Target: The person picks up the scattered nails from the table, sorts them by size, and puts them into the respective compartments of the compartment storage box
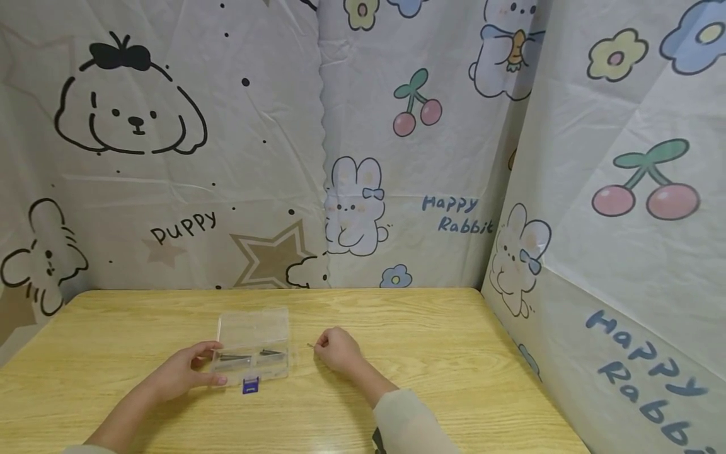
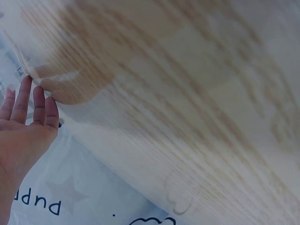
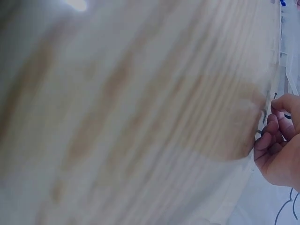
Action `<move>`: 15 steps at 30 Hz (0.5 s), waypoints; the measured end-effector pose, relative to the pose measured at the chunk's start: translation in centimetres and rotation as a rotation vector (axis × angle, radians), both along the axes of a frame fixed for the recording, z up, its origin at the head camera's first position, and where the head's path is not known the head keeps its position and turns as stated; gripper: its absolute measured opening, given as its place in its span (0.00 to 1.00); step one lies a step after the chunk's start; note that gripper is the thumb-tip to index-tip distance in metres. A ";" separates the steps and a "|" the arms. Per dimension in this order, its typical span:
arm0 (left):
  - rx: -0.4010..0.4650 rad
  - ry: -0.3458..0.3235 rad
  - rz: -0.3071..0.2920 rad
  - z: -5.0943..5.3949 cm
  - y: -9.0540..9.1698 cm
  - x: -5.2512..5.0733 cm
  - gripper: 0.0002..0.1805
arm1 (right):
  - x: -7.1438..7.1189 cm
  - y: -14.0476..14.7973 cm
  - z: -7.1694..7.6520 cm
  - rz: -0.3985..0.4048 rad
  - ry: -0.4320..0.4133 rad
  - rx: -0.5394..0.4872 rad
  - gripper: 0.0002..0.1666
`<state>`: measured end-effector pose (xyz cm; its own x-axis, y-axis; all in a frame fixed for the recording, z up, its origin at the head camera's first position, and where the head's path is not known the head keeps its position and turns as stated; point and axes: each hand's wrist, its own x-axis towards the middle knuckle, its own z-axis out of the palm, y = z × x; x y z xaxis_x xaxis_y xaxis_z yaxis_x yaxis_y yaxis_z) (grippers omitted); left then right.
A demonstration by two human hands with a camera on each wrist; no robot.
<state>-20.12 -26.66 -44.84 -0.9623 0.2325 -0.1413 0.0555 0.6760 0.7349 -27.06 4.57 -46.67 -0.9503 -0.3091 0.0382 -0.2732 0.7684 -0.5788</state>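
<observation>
A clear plastic compartment box (image 1: 253,328) stands on the table with its lid raised at the back and a blue latch (image 1: 251,385) at the front. Long dark screws (image 1: 235,358) lie in its left part, and more screws (image 1: 271,352) lie in the right part. My left hand (image 1: 187,373) grips the box's left side, thumb near the front corner and fingers farther back. To the right of the box, my right hand (image 1: 339,350) pinches a small thin screw (image 1: 310,345) between thumb and forefinger, its tip pointing left. Both wrist views show mostly blurred tabletop.
The wood-grain table (image 1: 408,328) ends at a patterned cloth (image 1: 363,126) hanging behind it. Another cloth panel (image 1: 624,271) runs along the right edge of the table.
</observation>
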 end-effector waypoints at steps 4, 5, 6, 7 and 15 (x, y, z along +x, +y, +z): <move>0.000 0.001 -0.003 0.0 0.0 0.0 0.44 | 0.1 0.1 0.2 0.015 -0.020 -0.025 0.06; 0.000 0.001 -0.003 0.0 0.0 0.0 0.44 | 0.1 0.1 0.2 0.020 -0.024 -0.031 0.06; -0.001 0.001 -0.004 0.0 0.0 0.0 0.44 | 0.1 0.2 0.3 0.022 -0.027 -0.039 0.06; -0.003 0.001 -0.003 0.0 0.0 0.0 0.44 | 0.2 0.2 0.4 0.026 -0.031 -0.049 0.06; -0.017 -0.001 0.004 -0.1 -0.1 -0.2 0.44 | 0.2 0.3 0.8 0.054 -0.048 -0.077 0.06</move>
